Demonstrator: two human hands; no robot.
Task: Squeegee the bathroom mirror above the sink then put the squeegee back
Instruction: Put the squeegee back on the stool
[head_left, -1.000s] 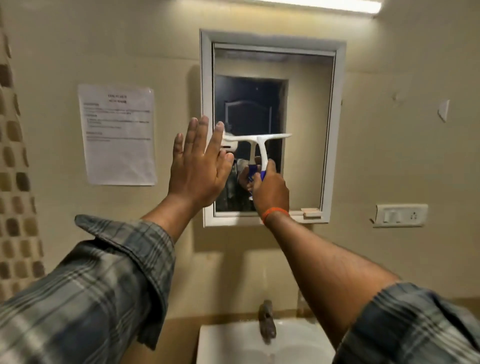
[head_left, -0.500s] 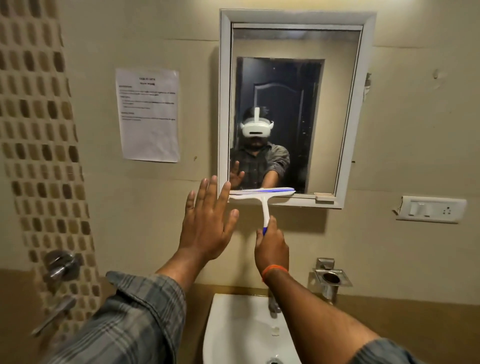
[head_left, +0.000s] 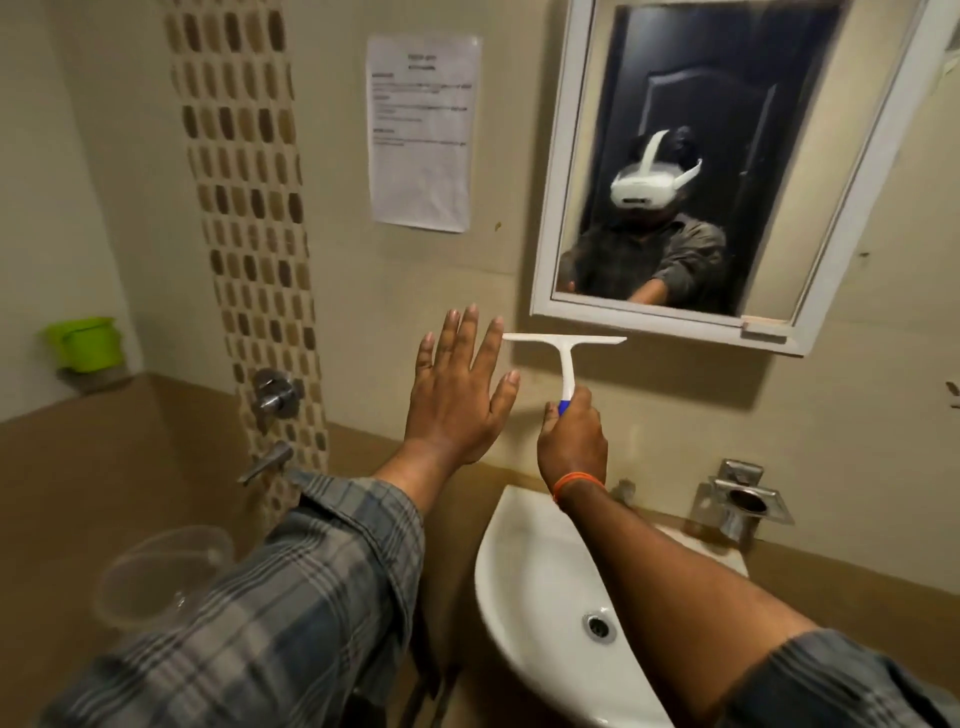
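While the right hand (head_left: 571, 441) grips the blue end of the squeegee (head_left: 566, 353) handle, its white blade sits level below the mirror (head_left: 727, 156) frame, clear of the glass and above the sink (head_left: 524, 571). The left hand (head_left: 457, 395) is spread flat, fingers straight, beside the blade's left tip.

Printed notice (head_left: 422, 132): a white sheet stuck on the wall to the left of the mirror (head_left: 727, 171), bearing a heading and several lines of dark type.
Legibility: every line is too small and blurred to read.
Other markings: none can be read.
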